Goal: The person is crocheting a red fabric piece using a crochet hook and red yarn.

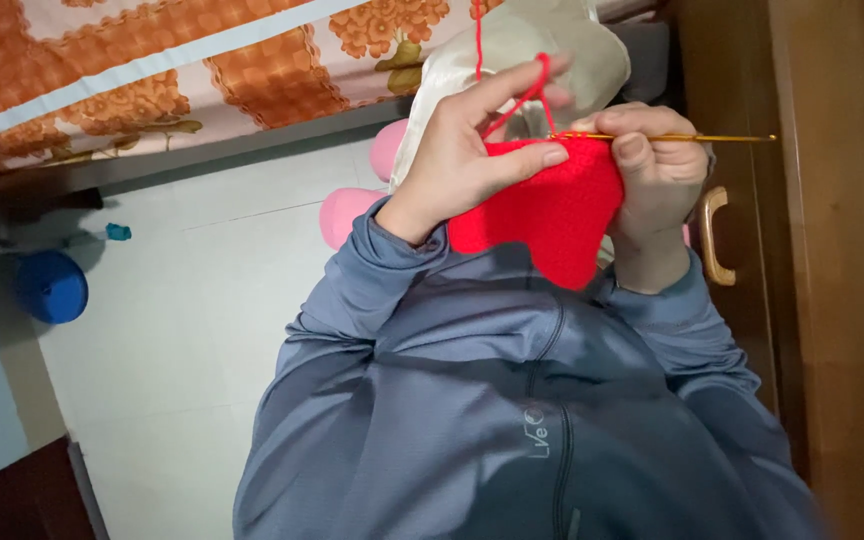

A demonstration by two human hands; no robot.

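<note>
Pinched between left hand [462, 150] thumb and fingers: red crochet piece [552, 205], held in the air above the lap, yarn [527, 90] looped over forefinger; right hand [652, 165] closed on gold hook [692, 137] at the piece's top edge

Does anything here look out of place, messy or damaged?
Nothing stands out. The left hand pinches the red crocheted piece, with red yarn looped over its forefinger; the right hand holds a golden crochet hook level. A blue round thing lies on the pale floor, undisturbed.
</note>
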